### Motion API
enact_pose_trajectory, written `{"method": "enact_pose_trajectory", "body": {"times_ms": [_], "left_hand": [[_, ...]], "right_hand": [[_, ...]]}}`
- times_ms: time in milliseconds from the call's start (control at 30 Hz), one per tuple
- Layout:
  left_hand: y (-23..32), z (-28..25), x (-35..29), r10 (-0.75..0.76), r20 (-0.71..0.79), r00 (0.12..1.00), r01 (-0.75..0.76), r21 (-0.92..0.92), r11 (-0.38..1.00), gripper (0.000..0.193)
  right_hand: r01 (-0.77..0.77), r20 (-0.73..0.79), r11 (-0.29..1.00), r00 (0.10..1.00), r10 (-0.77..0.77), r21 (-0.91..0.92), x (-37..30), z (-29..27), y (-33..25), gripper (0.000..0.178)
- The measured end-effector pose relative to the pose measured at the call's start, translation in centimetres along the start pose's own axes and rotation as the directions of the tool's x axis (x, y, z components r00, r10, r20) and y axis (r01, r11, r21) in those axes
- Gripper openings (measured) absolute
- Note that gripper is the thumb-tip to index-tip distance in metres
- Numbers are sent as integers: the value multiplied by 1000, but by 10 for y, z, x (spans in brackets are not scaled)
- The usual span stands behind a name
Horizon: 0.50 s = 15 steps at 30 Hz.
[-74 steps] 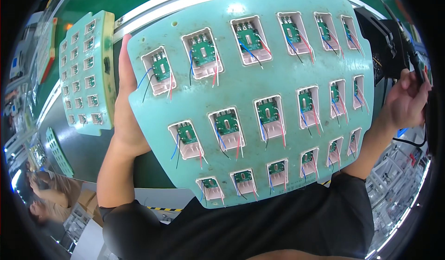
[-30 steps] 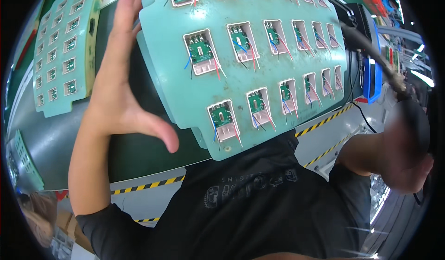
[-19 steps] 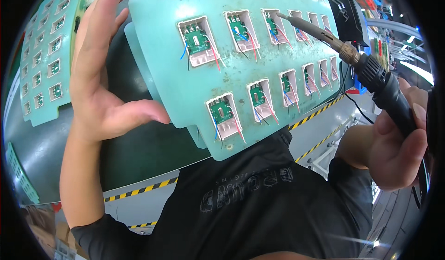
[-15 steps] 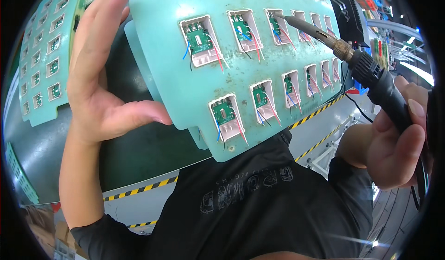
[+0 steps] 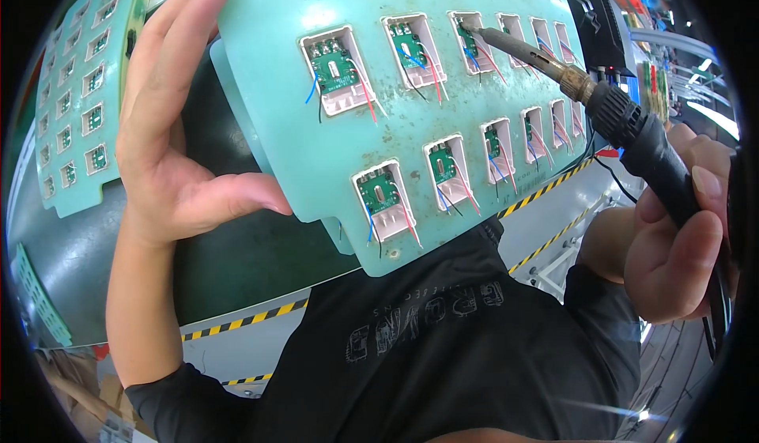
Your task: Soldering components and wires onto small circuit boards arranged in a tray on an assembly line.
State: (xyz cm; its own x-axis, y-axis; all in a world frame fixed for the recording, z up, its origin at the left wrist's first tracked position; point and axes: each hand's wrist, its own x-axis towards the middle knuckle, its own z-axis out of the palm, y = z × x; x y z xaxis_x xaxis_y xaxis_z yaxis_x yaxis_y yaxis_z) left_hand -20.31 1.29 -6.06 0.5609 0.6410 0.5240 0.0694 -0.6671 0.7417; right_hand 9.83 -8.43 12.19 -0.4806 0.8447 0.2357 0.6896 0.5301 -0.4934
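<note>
So the soldering iron (image 5: 609, 115) was a blur off toward 3 o'clock a second ago; now its tip sits at 1 o'clock, in at the third circuit board (image 5: 467, 44) of the middle row, so I'd say that's the board being worked on; right hand (image 5: 684, 245), 3 o'clock, grips the handle; left hand (image 5: 170, 174), around 10, has its thumb spread wide by the green tray (image 5: 269, 87), which fills the 12 o'clock side; can't tell if the thumb's touching.

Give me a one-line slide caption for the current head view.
Right hand points a soldering iron at a green tray of wired circuit boards, left hand at its edge.
</note>
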Motion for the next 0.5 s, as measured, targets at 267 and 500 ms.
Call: {"method": "enact_pose_trajectory", "body": {"times_ms": [267, 500], "left_hand": [[0, 2, 0, -11, -28, 1000, 10, -32, 999, 118], [3, 3, 1, -26, -24, 999, 25, -25, 999, 119]], "right_hand": [[-7, 24, 1000, 1000, 6, 23, 1, 1, 1, 30], [9, 17, 999, 1000, -10, 33, 0, 6, 3, 30]]}}
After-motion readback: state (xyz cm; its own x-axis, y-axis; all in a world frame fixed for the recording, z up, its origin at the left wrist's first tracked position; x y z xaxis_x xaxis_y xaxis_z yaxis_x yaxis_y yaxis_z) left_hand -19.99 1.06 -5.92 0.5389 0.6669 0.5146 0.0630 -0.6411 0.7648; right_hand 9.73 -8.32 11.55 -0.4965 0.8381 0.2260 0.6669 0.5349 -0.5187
